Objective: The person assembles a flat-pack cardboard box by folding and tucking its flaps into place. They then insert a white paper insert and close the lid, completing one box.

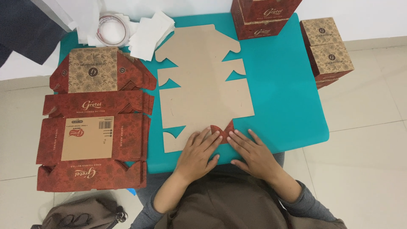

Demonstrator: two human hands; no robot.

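While the flat box blank lies plain side up on the teal table, left hand and right hand, side by side with fingers flat, press its near flap folded; creasing step, firm even pressure needed next.

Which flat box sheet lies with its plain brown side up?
The single sheet on the teal table, under both hands; the stacked sheets on the left show red print.

The near edge of the flat cardboard blank lay hidden under both hands. The far red box and the near-left bag were cut off.
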